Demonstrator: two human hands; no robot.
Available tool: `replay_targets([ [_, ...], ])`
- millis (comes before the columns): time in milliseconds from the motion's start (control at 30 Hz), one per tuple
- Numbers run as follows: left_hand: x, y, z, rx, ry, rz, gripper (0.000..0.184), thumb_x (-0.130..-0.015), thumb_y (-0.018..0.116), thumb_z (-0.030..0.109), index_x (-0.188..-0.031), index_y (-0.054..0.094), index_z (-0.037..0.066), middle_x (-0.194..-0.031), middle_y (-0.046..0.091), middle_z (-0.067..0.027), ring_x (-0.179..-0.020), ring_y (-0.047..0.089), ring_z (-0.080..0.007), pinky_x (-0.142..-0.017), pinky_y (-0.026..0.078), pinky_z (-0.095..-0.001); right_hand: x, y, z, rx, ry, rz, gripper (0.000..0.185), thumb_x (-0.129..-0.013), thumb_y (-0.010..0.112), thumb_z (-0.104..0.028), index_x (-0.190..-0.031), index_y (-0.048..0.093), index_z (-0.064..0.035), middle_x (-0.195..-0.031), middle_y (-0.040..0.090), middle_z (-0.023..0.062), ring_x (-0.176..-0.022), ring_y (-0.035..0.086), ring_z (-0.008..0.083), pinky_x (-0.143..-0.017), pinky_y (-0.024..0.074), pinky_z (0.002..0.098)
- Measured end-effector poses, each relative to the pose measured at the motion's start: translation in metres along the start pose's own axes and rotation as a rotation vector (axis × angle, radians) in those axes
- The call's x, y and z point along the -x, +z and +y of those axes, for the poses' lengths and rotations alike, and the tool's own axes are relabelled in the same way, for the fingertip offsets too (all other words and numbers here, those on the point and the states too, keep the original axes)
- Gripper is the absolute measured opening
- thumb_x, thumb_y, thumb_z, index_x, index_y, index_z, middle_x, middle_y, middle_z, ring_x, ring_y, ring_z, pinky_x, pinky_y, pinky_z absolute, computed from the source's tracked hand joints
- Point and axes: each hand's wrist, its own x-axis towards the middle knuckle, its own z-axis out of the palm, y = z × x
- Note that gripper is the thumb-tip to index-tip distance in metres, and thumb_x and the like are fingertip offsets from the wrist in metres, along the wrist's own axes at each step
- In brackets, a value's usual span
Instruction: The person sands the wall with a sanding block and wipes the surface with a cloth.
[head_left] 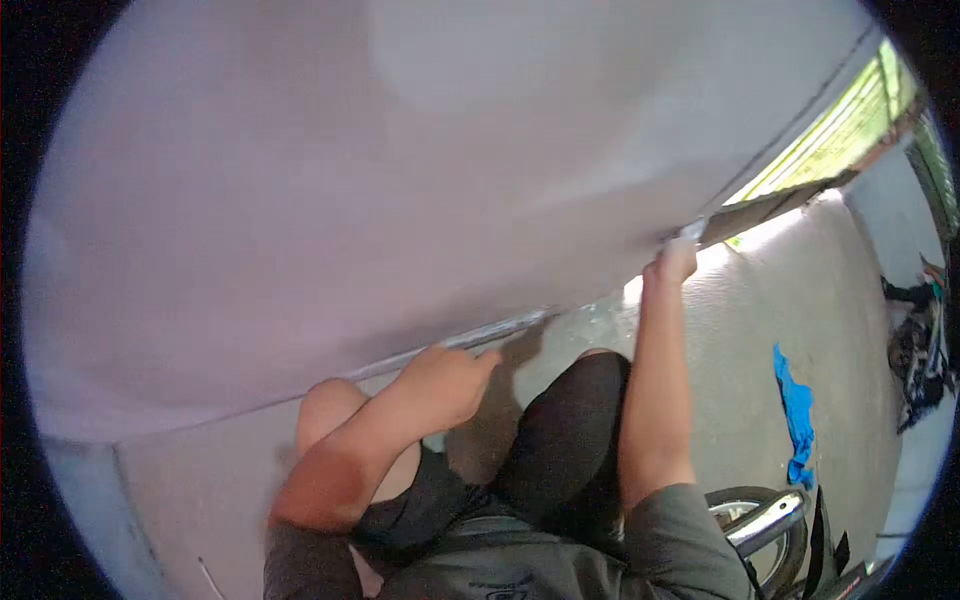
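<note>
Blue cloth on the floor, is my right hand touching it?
No, the right hand is at the edge of the pale panel, while the blue cloth lies apart on the floor.

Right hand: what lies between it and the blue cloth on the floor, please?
In the head view, only bare grey floor lies between the right hand and the blue cloth.

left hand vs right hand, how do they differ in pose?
Left hand is lower in the view; right hand is up by the pale wall's lower right corner.
Left forearm slants across the body; right forearm reaches nearly straight ahead.
Left hand has one digit sticking out; right hand looks curled, grip too blurred to tell.
Shared: both bare.
</note>
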Motion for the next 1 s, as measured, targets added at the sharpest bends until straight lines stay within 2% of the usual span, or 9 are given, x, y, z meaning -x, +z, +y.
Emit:
replay_targets([
  [167, -0.004, 0.011, -0.007, -0.007, 0.083, 0.047, 0.034, -0.084, 0.051, 0.010, -0.116, 0.057, 0.002, -0.085, 0.067, -0.0227, -0.082, 0.066, -0.0407, -0.077, 0.050, -0.0528, 0.023, -0.016, -0.014, -0.088, 0.075, -0.323, 0.034, -0.090, 0.062, -0.017, -0.119, 0.056, 0.0002, -0.112, 0.059, 0.0090, -0.100, 0.061, 0.0256, -0.084, 0.0508, 0.0412],
  [267, -0.002, 0.014, -0.012, -0.021, 0.107, 0.084, 0.034, -0.084, 0.051, 0.010, -0.117, 0.056, 0.002, -0.084, 0.067, -0.0228, -0.081, 0.066, -0.0409, -0.076, 0.050, -0.0520, -0.017, -0.009, 0.010, 0.077, 0.016, -0.117, 0.032, -0.095, 0.056, -0.024, -0.119, 0.060, -0.0044, -0.108, 0.062, 0.0049, -0.094, 0.060, 0.0183, -0.073, 0.0499, 0.0342],
  [400, 0.000, 0.009, -0.013, -0.020, 0.100, 0.071, 0.035, -0.084, 0.051, 0.010, -0.117, 0.056, 0.002, -0.081, 0.067, -0.0226, -0.079, 0.065, -0.0410, -0.075, 0.050, -0.0519, 0.011, -0.015, -0.005, -0.077, 0.032, -0.311, 0.030, -0.093, 0.057, -0.024, -0.114, 0.060, -0.0035, -0.107, 0.061, 0.0083, -0.090, 0.060, 0.0204, -0.071, 0.0486, 0.0355],
  [500, 0.004, 0.012, -0.011, -0.035, 0.122, 0.085, 0.036, -0.084, 0.051, 0.011, -0.118, 0.056, 0.003, -0.079, 0.067, -0.0217, -0.077, 0.065, -0.0406, -0.074, 0.050, -0.0519, -0.024, -0.012, 0.013, 0.056, 0.034, -0.148, 0.032, -0.092, 0.058, -0.026, -0.115, 0.060, -0.0024, -0.108, 0.061, 0.0094, -0.091, 0.060, 0.0217, -0.071, 0.0483, 0.0364],
  [633, 0.001, 0.002, -0.009, -0.014, 0.127, 0.093, 0.036, -0.083, 0.052, 0.009, -0.118, 0.056, 0.003, -0.080, 0.067, -0.0219, -0.078, 0.065, -0.0404, -0.076, 0.049, -0.0525, 0.017, -0.016, -0.014, -0.001, 0.047, -0.284, 0.040, -0.094, 0.059, -0.026, -0.119, 0.057, 0.0046, -0.111, 0.061, 0.0096, -0.099, 0.059, 0.0247, -0.086, 0.0482, 0.0406],
  [767, 0.003, 0.003, -0.007, -0.011, 0.111, 0.060, 0.036, -0.083, 0.052, 0.008, -0.118, 0.056, 0.003, -0.084, 0.067, -0.0233, -0.083, 0.065, -0.0413, -0.079, 0.049, -0.0532, 0.002, -0.017, -0.001, -0.078, 0.065, -0.217, 0.029, -0.087, 0.068, -0.021, -0.109, 0.061, -0.0033, -0.102, 0.061, 0.0031, -0.089, 0.056, 0.0158, -0.071, 0.0417, 0.0360],
  [833, 0.005, -0.003, -0.003, 0.008, 0.109, 0.057, 0.036, -0.083, 0.052, 0.008, -0.118, 0.056, 0.003, -0.086, 0.067, -0.0234, -0.085, 0.064, -0.0419, -0.080, 0.049, -0.0532, 0.038, -0.015, -0.027, -0.045, 0.112, -0.240, 0.034, -0.089, 0.065, -0.024, -0.114, 0.060, -0.0012, -0.106, 0.061, 0.0057, -0.091, 0.057, 0.0182, -0.077, 0.0450, 0.0338],
  [933, 0.006, -0.004, -0.001, 0.031, 0.084, 0.037, 0.036, -0.083, 0.051, 0.008, -0.119, 0.057, 0.003, -0.089, 0.067, -0.0235, -0.088, 0.064, -0.0431, -0.083, 0.048, -0.0532, 0.014, -0.013, -0.011, -0.001, 0.016, -0.192, 0.035, -0.092, 0.062, -0.026, -0.119, 0.060, -0.0038, -0.110, 0.062, 0.0034, -0.087, 0.055, 0.0152, -0.071, 0.0419, 0.0329],
  [1000, 0.006, -0.005, 0.000, 0.026, 0.083, 0.042, 0.037, -0.084, 0.051, 0.008, -0.120, 0.057, 0.003, -0.091, 0.067, -0.0235, -0.089, 0.063, -0.0437, -0.084, 0.048, -0.0533, 0.014, -0.010, -0.014, -0.006, 0.044, -0.172, 0.035, -0.094, 0.059, -0.028, -0.120, 0.060, -0.0052, -0.107, 0.062, 0.0000, -0.076, 0.048, 0.0099, -0.060, 0.0324, 0.0306],
])
